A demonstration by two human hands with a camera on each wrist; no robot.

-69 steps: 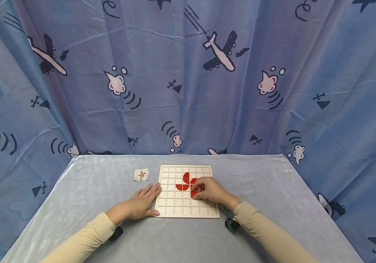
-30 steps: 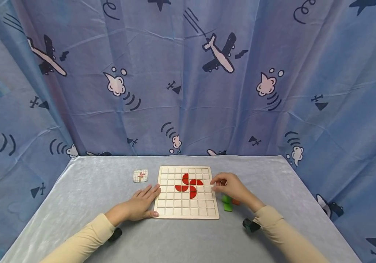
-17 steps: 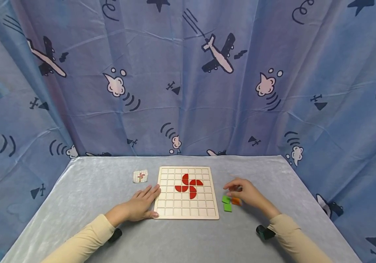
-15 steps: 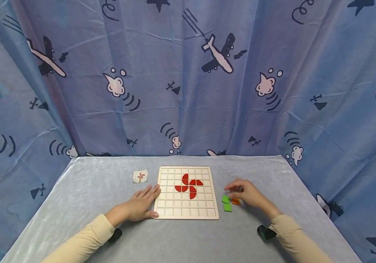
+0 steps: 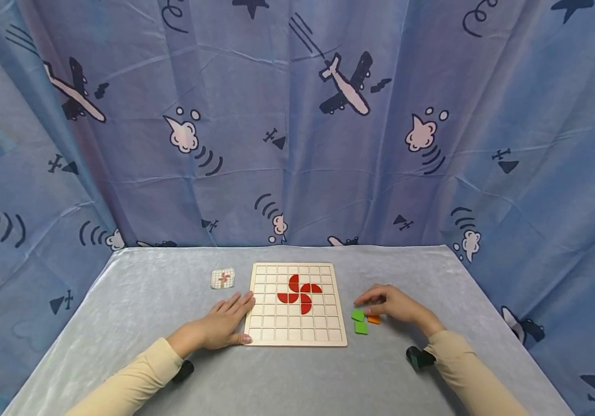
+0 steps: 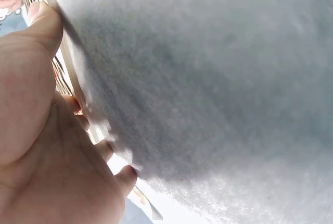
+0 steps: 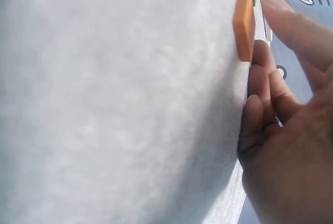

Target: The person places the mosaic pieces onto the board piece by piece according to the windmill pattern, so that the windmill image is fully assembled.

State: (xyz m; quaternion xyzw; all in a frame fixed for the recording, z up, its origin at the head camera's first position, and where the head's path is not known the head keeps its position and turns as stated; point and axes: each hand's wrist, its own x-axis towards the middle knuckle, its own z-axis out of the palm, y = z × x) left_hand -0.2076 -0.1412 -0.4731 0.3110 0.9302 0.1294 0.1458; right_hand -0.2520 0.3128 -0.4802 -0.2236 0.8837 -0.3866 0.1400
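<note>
My left hand (image 5: 219,325) lies flat with fingers spread, its fingertips and thumb on the left edge of a pale wooden grid board (image 5: 271,330). Red round-edged pieces (image 5: 305,304) form a pinwheel on that board. To the board's right, my right hand (image 5: 393,305) hovers low with loosely bent fingers. An orange tile (image 5: 374,319) lies just under its thumb, beside two green tiles (image 5: 359,328). In the right wrist view, the thumb stands apart from the fingers (image 7: 260,88) with nothing between them, and the orange tile (image 7: 243,26) rests on the cloth.
A small card (image 5: 222,278) printed with a pinwheel on a grid lies left of the board. Pale grey cloth (image 5: 287,381) covers the table. Behind its far edge hangs a blue curtain (image 5: 255,144) with airplane prints.
My right hand has left the red pieces on the board and moved right to the tiles, leaving the whole pinwheel visible. My left hand has stayed on the board's edge.
</note>
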